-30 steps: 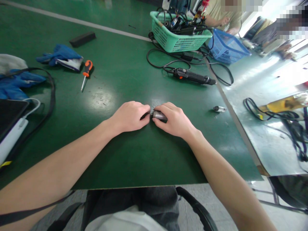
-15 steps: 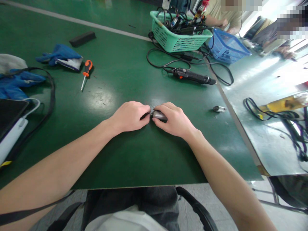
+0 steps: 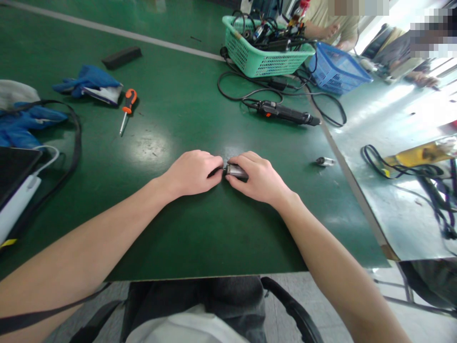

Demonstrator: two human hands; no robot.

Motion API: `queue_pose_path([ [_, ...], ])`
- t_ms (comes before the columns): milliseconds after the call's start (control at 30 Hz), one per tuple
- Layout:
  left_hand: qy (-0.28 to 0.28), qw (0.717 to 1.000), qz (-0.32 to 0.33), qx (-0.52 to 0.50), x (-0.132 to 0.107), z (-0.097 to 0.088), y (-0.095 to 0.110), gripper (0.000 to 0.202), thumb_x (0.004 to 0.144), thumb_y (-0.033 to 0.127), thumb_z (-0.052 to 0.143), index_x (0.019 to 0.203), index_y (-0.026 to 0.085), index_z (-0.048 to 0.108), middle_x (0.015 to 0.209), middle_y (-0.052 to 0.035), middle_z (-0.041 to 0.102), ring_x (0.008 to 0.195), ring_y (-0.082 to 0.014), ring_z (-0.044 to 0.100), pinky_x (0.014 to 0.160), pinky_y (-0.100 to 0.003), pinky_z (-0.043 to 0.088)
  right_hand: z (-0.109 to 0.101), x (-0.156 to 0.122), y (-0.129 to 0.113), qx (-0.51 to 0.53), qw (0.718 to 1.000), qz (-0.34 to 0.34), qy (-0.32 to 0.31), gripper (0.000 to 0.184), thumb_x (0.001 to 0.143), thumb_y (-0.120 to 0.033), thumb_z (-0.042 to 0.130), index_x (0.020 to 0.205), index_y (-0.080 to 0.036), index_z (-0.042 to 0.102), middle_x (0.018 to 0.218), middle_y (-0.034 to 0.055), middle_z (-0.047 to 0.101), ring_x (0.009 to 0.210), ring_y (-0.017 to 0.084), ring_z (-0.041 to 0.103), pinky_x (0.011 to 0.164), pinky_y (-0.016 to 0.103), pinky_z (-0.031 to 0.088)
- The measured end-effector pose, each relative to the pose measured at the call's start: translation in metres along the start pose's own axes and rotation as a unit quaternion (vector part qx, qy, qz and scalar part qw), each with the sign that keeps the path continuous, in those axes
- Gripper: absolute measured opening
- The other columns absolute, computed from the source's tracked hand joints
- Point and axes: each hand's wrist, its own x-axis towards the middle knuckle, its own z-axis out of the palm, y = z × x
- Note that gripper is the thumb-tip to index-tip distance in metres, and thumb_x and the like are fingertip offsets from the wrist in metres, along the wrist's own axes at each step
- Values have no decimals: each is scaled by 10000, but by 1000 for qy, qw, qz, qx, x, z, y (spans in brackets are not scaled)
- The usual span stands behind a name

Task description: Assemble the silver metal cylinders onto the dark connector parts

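Observation:
Both of my hands rest together on the green table [image 3: 185, 109]. My right hand [image 3: 259, 178] is closed around a small grey metal cylinder [image 3: 236, 171] that lies between thumb and fingers. My left hand [image 3: 193, 172] is curled, its fingertips pinched at the cylinder's left end, where a small dark part shows. What those fingertips hold is too small to make out.
An orange-handled screwdriver [image 3: 126, 109] and blue gloves [image 3: 89, 81] lie at the left. A black electric screwdriver [image 3: 285, 113] with its cable, a green basket [image 3: 262, 45] and a blue basket [image 3: 335, 69] stand beyond. A small metal part [image 3: 324, 162] lies to the right. Other people sit at the far right.

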Motion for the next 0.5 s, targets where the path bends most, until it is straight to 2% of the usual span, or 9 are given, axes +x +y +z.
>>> queue_pose_path([
  [200,-1,1000,1,-3,1,0,0,241,967,297,475,924,176,679,804,-53,690,765,-203,654,706,-326,469,-4,-1,1,-9,1000,-16,-11,253,933,-306,626,1154,-187,660,1093,113,693,1042,289,619,924,430,529],
  [500,-12,1000,13,-12,0,-2,-1,266,986,295,457,931,176,688,799,-52,680,739,-198,641,679,-323,454,-7,-2,0,-22,999,-20,-33,263,949,-271,602,1190,-181,659,1118,118,674,1056,288,607,898,423,545],
])
